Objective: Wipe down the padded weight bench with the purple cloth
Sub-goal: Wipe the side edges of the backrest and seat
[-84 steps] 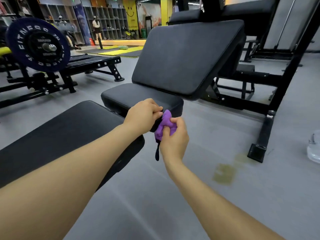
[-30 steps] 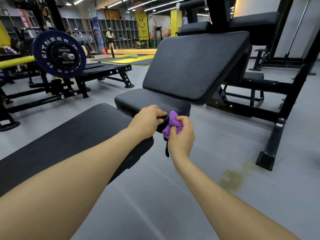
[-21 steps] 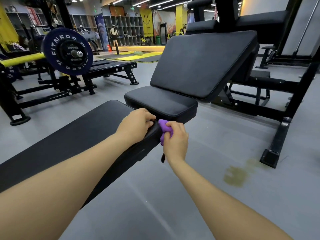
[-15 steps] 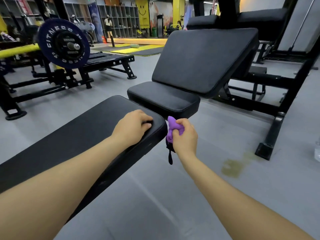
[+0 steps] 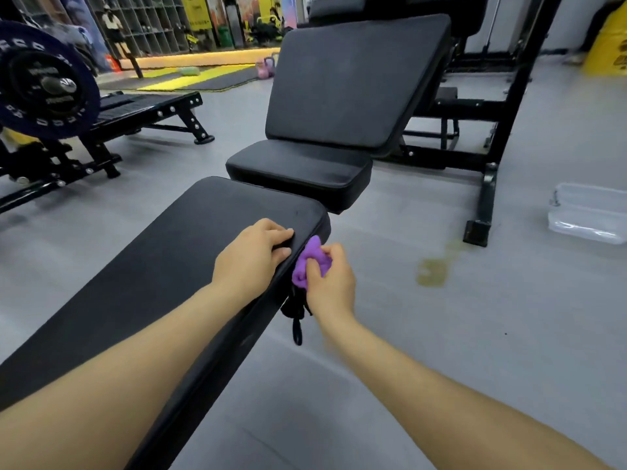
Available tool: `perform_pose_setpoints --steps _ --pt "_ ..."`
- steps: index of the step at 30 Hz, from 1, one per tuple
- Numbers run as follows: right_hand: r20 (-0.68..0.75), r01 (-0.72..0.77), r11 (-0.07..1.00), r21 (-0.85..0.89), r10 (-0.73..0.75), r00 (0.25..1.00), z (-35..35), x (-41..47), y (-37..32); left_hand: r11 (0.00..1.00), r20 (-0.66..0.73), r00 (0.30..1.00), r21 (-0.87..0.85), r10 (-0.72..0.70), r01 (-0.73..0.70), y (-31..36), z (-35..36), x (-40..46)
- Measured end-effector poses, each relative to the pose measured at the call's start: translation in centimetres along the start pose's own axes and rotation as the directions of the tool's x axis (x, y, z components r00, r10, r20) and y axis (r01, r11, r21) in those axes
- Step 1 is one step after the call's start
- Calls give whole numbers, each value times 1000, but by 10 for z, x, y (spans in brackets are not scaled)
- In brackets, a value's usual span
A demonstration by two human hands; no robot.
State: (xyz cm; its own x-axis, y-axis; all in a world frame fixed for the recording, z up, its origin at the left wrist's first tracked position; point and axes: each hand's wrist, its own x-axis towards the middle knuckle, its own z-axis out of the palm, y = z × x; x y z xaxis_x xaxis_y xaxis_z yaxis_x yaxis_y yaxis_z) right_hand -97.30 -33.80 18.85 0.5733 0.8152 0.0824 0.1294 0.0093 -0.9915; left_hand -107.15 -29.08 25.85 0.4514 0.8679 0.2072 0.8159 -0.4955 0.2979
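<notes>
A flat black padded weight bench (image 5: 163, 276) runs from the lower left toward the middle. My left hand (image 5: 252, 257) lies on its top near the far right corner, fingers curled over the right edge. My right hand (image 5: 330, 284) is closed around a bunched purple cloth (image 5: 310, 257) and presses it against the bench's right side, just below the left hand. A black strap (image 5: 297, 320) hangs under the cloth.
An inclined black bench (image 5: 342, 96) on a black frame stands just beyond the flat one. A barbell with a blue plate (image 5: 40, 86) is at the left. A clear plastic tub (image 5: 587, 215) and a yellowish floor stain (image 5: 432, 269) lie to the right.
Both hands and the cloth slid back along the bench's right side, away from its far end. My left hand has moved from the corner onto the top edge.
</notes>
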Motion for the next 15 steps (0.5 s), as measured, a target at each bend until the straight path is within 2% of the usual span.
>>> perform_pose_setpoints --steps 3,5,7,9,13,15 --pt "-128 -91 994 -65 82 988 -9 40 -9 1000 -5 1000 6 13 -13 -3 2 2" --pt "-200 -165 985 -41 154 968 -12 62 -15 1000 0 1000 23 20 -20 -6 2 3" --pt "-238 -167 985 -52 150 960 -8 62 -19 999 3 1000 28 30 -30 -7 3 4" --pt "-222 -114 990 -77 95 970 -1 39 -16 999 -6 999 23 38 -38 -7 4 4" --pt "-39 -76 996 -56 74 997 9 -23 -3 999 4 999 18 32 -32 -8 6 2" --pt "-62 -84 992 -96 78 995 6 -9 -8 999 13 999 25 30 -31 -7 5 3"
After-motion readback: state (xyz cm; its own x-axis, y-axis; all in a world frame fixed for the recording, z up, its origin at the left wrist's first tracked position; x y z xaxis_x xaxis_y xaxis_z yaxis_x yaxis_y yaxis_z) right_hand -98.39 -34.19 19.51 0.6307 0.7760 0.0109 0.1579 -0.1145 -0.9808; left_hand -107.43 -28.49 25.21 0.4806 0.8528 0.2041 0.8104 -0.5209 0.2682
